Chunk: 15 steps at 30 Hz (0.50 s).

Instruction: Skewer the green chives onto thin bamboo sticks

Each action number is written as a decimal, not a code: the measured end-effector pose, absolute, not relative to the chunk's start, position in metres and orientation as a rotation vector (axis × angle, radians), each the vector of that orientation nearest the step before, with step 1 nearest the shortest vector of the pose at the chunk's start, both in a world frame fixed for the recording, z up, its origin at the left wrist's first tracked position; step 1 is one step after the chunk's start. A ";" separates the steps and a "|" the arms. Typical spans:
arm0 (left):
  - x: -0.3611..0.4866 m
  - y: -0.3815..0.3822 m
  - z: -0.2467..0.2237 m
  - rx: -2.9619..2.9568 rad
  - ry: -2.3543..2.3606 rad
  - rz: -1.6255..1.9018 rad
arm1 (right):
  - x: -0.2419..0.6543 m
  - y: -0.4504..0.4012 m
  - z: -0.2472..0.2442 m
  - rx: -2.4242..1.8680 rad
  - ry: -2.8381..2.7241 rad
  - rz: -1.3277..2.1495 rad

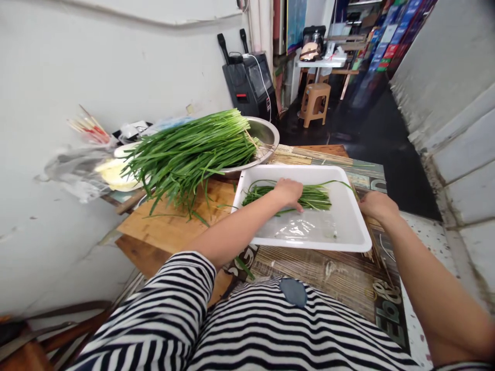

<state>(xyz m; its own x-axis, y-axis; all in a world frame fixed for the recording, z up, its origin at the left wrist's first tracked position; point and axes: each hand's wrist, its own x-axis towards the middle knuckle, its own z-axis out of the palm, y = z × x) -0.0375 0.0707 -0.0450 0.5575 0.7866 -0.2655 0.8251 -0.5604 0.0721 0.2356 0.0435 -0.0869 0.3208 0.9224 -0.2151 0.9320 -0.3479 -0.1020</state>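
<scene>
Inside a white rectangular tray (351,226) lies a small bundle of green chives (317,197), with water in the tray's near part. My left hand (289,194) rests over the bundle, its fingers bent round the stalks. Just outside the tray's right wall is my right hand (379,206), its fingers curled in; at its fingertips is the end of a long green blade that crosses the tray's rim. Left of the tray, a large heap of chives (193,147) lies across a metal bowl (270,131) and hangs over a wooden board (154,221).
Plastic bags (73,170) and skewers (91,131) sit at the table's left edge, by the wall. Behind the bowl stands a black speaker-like case (251,85). Farther back are a brown stool (315,104) and a small white table (323,63).
</scene>
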 end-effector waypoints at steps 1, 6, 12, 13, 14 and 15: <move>-0.038 0.073 -0.045 2.560 1.349 -0.351 | 0.236 0.044 -0.085 2.483 1.761 -0.397; -0.037 0.077 -0.054 2.467 1.403 -0.394 | 0.246 0.044 -0.079 2.391 1.768 -0.528; -0.036 0.068 -0.054 2.486 1.351 -0.327 | 0.255 0.038 -0.089 2.502 1.736 -0.680; -0.036 0.066 -0.052 2.455 1.350 -0.326 | 0.256 0.037 -0.092 2.538 1.731 -0.692; -0.035 0.065 -0.050 2.425 1.345 -0.346 | 0.258 0.036 -0.095 2.577 1.730 -0.697; -0.033 0.063 -0.048 2.408 1.328 -0.381 | 0.260 0.035 -0.099 2.616 1.734 -0.699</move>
<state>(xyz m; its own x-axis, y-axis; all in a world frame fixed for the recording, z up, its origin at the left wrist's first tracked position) -0.0335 0.0634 -0.0478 0.5213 0.7533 -0.4010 0.8513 -0.4917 0.1830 0.2596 0.0346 -0.0985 0.3247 0.8923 -0.3135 0.8602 -0.4164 -0.2943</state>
